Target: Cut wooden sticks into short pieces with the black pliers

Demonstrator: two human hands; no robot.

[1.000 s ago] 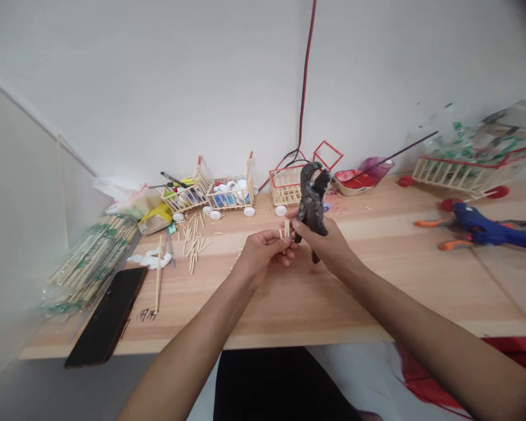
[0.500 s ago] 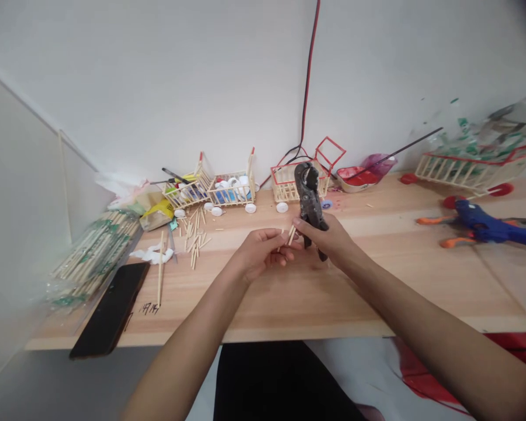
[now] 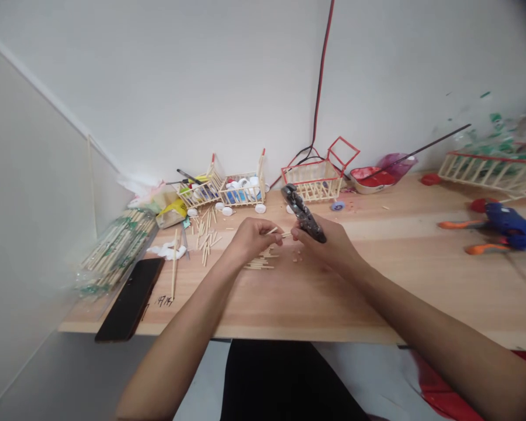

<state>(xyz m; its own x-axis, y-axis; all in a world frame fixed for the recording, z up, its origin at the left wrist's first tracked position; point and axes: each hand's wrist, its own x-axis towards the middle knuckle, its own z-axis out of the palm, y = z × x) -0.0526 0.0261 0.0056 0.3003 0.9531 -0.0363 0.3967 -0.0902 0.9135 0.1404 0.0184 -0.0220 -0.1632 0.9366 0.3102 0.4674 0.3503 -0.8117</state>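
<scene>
My left hand (image 3: 249, 238) is closed in a pinch on short wooden sticks (image 3: 275, 231), held just above the wooden table (image 3: 377, 280). My right hand (image 3: 328, 245) grips dark metal pliers (image 3: 302, 212), whose jaws point up and to the left, and its fingertips meet the same sticks. Under both hands lies a small pile of cut stick pieces (image 3: 263, 261) with a few tiny offcuts beside it.
Small stick-built baskets (image 3: 241, 190) and a red-rimmed basket (image 3: 318, 178) stand at the back. Loose sticks (image 3: 206, 234), bagged sticks (image 3: 114, 251) and a black phone (image 3: 129, 298) lie left. A blue glue gun (image 3: 504, 225) lies right; a red-and-black cable (image 3: 319, 88) hangs down the wall.
Both hands have dropped toward the table and the pliers have tilted from upright to leaning left. The sticks between the fingers went from upright to nearly level. The camera has shifted slightly.
</scene>
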